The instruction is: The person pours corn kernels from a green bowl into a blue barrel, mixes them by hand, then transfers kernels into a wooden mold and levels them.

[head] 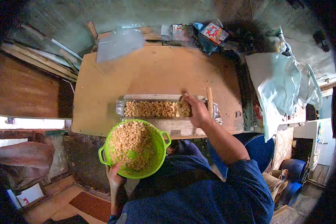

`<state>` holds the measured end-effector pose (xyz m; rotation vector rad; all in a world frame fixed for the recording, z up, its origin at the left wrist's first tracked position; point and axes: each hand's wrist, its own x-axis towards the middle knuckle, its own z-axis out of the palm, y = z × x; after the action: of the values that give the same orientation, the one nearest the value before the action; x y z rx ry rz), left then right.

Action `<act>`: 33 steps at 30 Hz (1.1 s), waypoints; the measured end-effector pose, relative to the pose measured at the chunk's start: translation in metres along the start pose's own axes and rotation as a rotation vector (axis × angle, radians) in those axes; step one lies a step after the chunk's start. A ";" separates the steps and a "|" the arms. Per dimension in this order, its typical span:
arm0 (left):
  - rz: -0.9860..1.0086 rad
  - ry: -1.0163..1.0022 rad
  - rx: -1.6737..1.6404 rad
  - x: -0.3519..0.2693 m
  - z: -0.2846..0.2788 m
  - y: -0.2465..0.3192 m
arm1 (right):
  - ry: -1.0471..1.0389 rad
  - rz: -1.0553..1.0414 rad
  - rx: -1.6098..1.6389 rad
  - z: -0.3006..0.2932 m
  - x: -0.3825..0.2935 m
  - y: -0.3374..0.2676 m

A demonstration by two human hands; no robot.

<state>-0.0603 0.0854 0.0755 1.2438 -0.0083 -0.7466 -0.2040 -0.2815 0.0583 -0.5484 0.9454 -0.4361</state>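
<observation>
My left hand holds the rim of a lime-green two-handled plastic basin at its near left side, below one handle. Pale, crumbly food pieces lie inside, with some green bottom showing. On the table before me is a long, narrow wooden mould, lined with clear plastic that sticks out at the ends. Similar browner pieces fill its left and middle stretch. Over its right end is my right hand, fingers bent at a clump of pieces; blur hides whether it grips them.
A wooden stick lies across the mould's right end on the brown board table. At the back are a translucent plastic sheet and printed boxes. A pale plastic bag hangs at right, above a blue barrel.
</observation>
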 end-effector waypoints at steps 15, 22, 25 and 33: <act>-0.021 -0.056 -0.015 -0.004 -0.009 0.004 | 0.091 -0.584 -1.400 -0.082 -0.001 -0.026; -0.001 -0.029 -0.017 -0.005 -0.015 -0.004 | 0.093 -0.622 -1.455 -0.079 -0.018 -0.039; -0.049 -0.023 -0.079 -0.005 -0.014 -0.001 | 0.084 -0.770 -1.551 -0.077 -0.017 -0.041; 0.016 0.058 -0.065 -0.003 -0.051 -0.041 | 0.002 -0.639 -1.267 0.002 -0.056 -0.023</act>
<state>-0.0635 0.1254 0.0242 1.2016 0.0530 -0.6914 -0.2338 -0.2671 0.1091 -2.0323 0.9600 -0.3533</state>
